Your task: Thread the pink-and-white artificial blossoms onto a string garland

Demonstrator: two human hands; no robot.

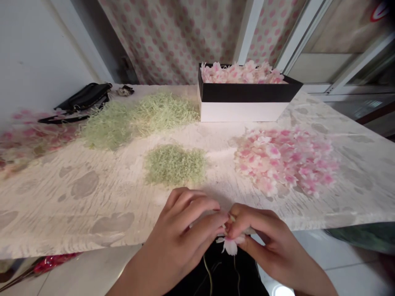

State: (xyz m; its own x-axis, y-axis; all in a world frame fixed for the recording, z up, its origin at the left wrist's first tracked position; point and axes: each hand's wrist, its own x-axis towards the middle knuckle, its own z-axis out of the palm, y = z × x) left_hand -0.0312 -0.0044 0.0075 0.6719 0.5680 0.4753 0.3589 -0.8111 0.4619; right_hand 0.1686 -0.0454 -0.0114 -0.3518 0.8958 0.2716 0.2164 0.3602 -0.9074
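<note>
At the table's front edge my two hands meet around a small artificial flower (230, 245) with pale pink-white petals. My right hand (265, 232) pinches it near its base, the petals hanging below the fingers. Closed fingertips of my left hand (188, 226) press in from the other side, at a pale green piece between the hands; its exact shape is hidden. Just beyond them lies a small pile of pale green plastic pieces (175, 164). To the right is a heap of pink and white artificial blossoms (284, 158).
A black-and-white box (243, 109) full of pink blossoms stands at the back. Larger green heaps (108, 125) lie back left, near a black bag (84, 96). Pink flowers (33, 137) sit at the far left. A patterned cloth (114, 197) covers the table.
</note>
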